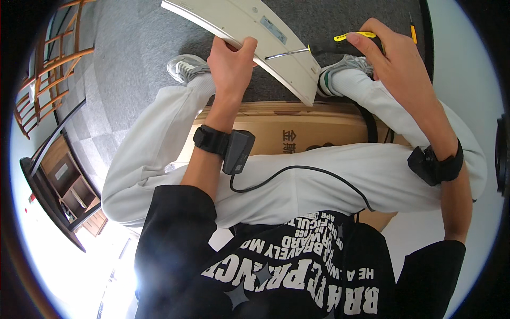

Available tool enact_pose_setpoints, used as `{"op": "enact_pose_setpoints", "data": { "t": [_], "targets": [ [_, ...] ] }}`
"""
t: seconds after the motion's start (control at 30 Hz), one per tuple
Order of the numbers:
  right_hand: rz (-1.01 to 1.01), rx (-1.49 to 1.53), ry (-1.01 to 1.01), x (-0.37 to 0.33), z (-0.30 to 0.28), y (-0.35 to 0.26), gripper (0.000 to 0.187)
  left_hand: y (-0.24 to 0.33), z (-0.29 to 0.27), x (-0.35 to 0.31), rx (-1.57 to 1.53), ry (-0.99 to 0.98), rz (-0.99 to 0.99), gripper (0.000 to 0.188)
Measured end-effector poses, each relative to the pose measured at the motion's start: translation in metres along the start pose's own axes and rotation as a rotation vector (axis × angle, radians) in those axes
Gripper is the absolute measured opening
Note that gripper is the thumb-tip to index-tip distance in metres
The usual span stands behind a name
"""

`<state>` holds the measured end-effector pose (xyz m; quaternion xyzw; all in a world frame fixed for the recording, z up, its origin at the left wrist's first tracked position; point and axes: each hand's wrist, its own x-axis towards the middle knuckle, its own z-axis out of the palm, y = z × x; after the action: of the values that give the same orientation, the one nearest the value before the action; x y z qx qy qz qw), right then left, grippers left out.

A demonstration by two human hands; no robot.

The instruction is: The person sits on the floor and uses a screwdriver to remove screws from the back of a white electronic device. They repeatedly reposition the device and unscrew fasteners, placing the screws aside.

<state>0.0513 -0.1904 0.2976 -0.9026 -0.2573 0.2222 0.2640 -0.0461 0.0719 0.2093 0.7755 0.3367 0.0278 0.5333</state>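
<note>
Here, looking down past white trousers (159, 125): screwdriver work at the edge of a flat cream panel (247, 21), possibly a keyboard turned underside up, with a pale label (273, 30) on its face. Slants from upper left to lower right, over grey carpet (127, 58), between grey-and-white shoes (187, 68) and close to a brown cardboard box (255, 130); hard to tell whether resting on the box or held clear.

With the left hand (232, 66), clamped on the panel's near edge, thumb and forefinger visible, the others partly hidden. With the right hand (396, 69), wrapped round the black-and-yellow handle of the screwdriver (326, 48), thumb and fingers closed on it. Metal shaft (289, 53) running leftward, tip at the near edge, just beside the left thumb. Farther off, at upper right, another slim tool (413, 33), yellow and black.

Seemingly at the stage of turning a fastener; too small to tell whether seated in one, or which way turning. Next, probably calls for bracing the panel firmly on the left, pressing the tip square and rotating the handle without slipping toward the thumb.
</note>
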Motion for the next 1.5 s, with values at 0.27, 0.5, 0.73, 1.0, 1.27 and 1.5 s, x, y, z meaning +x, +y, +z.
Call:
{"op": "enact_pose_setpoints", "data": {
  "t": [0.27, 0.5, 0.73, 1.0, 1.27, 1.5],
  "targets": [
    [-0.196, 0.111, 0.009, -0.003, -0.011, -0.021, 0.03, -0.001, -0.001, 0.001, -0.034, 0.0, -0.002, 0.04],
    [0.008, -0.067, -0.143, 0.001, -0.014, 0.004, 0.026, 0.003, -0.001, -0.002, 0.019, 0.011, -0.007, 0.04],
    [-0.156, 0.057, 0.114, -0.004, -0.003, -0.011, 0.027, -0.003, 0.003, 0.001, -0.034, 0.039, 0.06, 0.041],
    [-0.289, 0.007, 0.093, -0.002, -0.013, -0.003, 0.026, -0.001, 0.002, -0.001, 0.039, 0.021, 0.035, 0.039],
    [-0.029, -0.06, -0.053, -0.007, -0.01, -0.013, 0.027, 0.001, 0.002, -0.001, 0.047, 0.018, 0.048, 0.04],
    [-0.428, -0.049, 0.053, -0.009, -0.006, 0.008, 0.026, -0.001, 0.003, -0.001, -0.027, 0.046, 0.008, 0.04]
  ]
}}
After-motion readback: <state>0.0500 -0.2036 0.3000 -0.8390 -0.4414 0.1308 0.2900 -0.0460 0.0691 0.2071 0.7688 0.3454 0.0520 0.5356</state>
